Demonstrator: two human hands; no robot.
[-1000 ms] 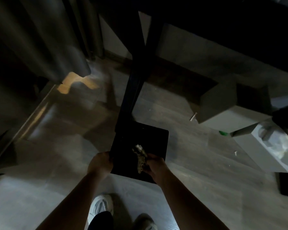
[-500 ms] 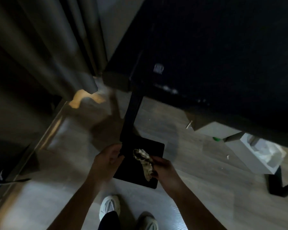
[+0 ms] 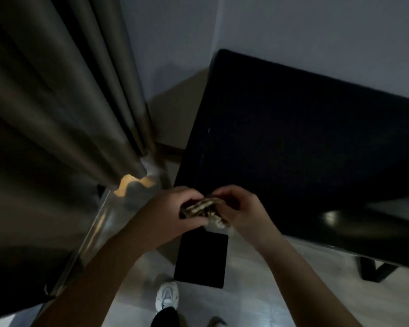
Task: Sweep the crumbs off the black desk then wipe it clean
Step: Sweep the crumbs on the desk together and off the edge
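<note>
the room was dim, and the tabletop point(image 3: 305, 149) read as one black slab. its surface was too dark to tell what lay on it, and its right end ran out of the frame. at the tabletop's near left corner both hands met on a bunched cloth point(image 3: 200, 206). the left hand point(image 3: 172, 208) had its fingers curled round the cloth, and the right hand point(image 3: 243, 212) pinched it from the other side, a pale tail hanging below. the hands covered the corner itself, so whether the cloth touched the tabletop could not be told. the cloth's pattern was blurred to light and dark streaks.

below that corner a black plate point(image 3: 201, 263) lay flat on the floor point(image 3: 257, 291), its far edge hidden behind the hands. under the tabletop's near edge, further right, a dark leg point(image 3: 373, 271) showed only in part. left of the tabletop hung a grey curtain point(image 3: 57, 102), with a warm patch of light at its hem. a white shoe point(image 3: 167, 296) stood just beside the plate. a second shoe point(image 3: 216, 323) was cut off by the frame's bottom edge. a pale wall point(image 3: 316, 31) stood behind the tabletop.
</note>
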